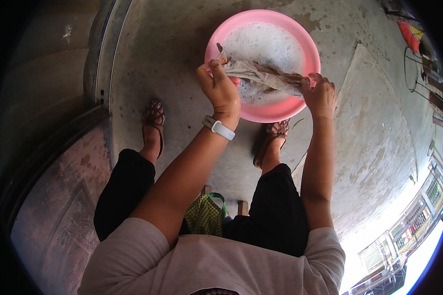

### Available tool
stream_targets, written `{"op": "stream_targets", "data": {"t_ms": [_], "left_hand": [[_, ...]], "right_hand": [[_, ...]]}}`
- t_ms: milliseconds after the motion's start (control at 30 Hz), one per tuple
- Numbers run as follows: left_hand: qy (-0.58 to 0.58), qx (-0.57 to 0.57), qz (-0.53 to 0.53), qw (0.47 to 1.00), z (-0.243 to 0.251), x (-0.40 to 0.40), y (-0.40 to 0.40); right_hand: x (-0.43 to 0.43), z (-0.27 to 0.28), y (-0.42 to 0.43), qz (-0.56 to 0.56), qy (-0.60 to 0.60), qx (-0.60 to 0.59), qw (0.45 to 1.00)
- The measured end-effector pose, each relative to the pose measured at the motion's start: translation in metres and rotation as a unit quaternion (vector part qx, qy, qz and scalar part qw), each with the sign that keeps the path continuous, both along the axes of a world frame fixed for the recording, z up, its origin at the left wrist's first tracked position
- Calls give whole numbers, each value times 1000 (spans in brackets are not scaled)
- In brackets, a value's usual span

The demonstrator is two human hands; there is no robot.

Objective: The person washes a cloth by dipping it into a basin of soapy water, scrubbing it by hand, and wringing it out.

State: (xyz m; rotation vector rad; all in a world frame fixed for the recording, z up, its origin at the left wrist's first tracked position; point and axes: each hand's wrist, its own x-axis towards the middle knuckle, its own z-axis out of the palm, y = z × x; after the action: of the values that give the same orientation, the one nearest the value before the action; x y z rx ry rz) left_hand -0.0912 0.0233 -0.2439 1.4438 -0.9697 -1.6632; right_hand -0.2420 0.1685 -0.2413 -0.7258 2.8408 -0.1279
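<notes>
A wet, greyish-brown cloth (263, 75) is stretched between my two hands above a pink plastic basin (311, 48). My left hand (221, 86) grips the cloth's left end between thumb and fingers, with a small twisted piece sticking up past the thumb. At the basin's right rim, my right hand (321, 92) pinches the other end. White soapy foam (265, 42) covers the water in the basin, and part of the cloth hangs low towards it; whether it touches the water is hard to tell. A white wristband (218, 128) is on my left wrist.
The basin stands on a stained concrete floor (192, 147), close to my sandalled feet. On the left are a metal door frame (103, 55) and a reddish panel (66, 199). A green checked cloth (204, 215) lies between my legs. A wire rack (415, 70) stands far right.
</notes>
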Motion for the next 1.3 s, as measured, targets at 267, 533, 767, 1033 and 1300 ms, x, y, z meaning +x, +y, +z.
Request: {"op": "stream_targets", "data": {"t_ms": [267,533,767,1033,1300], "left_hand": [[-90,77,-74,990,-41,10,17],[-50,312,-125,941,-35,15,6],[42,457,-108,882,-41,20,14],[116,613,-109,774,13,5,6],[427,610,-221,630,-15,2,-4]], "right_hand": [[77,-59,-32,229,-202,-53,951],[60,-93,-28,77,-87,-44,992],[30,-80,-22,-32,-189,-45,980],[49,43,-22,-29,-558,-413,719],[55,97,-28,109,-506,-488,703]]}}
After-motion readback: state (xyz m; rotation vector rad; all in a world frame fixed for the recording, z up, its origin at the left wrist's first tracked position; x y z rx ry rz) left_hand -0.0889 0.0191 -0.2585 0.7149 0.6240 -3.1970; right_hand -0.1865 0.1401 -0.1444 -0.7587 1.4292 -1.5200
